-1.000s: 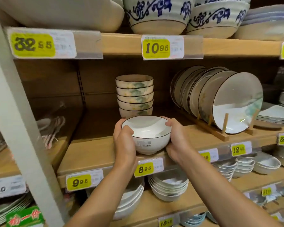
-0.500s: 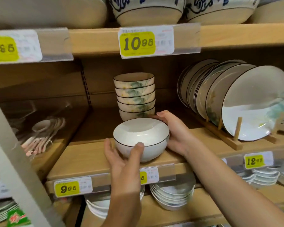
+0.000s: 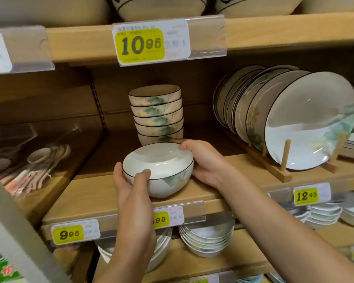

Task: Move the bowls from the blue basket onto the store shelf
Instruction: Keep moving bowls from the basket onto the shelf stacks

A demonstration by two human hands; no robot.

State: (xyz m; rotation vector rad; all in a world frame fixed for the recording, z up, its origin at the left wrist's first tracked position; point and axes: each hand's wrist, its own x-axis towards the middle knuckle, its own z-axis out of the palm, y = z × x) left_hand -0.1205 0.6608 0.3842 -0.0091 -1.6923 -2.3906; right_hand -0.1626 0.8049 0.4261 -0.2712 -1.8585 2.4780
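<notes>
Wooden store shelf point(image 3: 94, 199) carries your white bowl point(image 3: 158, 170), seated just near of the bowl stack point(image 3: 156, 115). Your left hand point(image 3: 131, 180) and right hand point(image 3: 202, 162) cup its sides. Placement looks finished; next, let go gently.

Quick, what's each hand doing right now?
Left hand: closed on the white bowl, thumb over its rim.
Right hand: closed on the same bowl's far side.
</notes>
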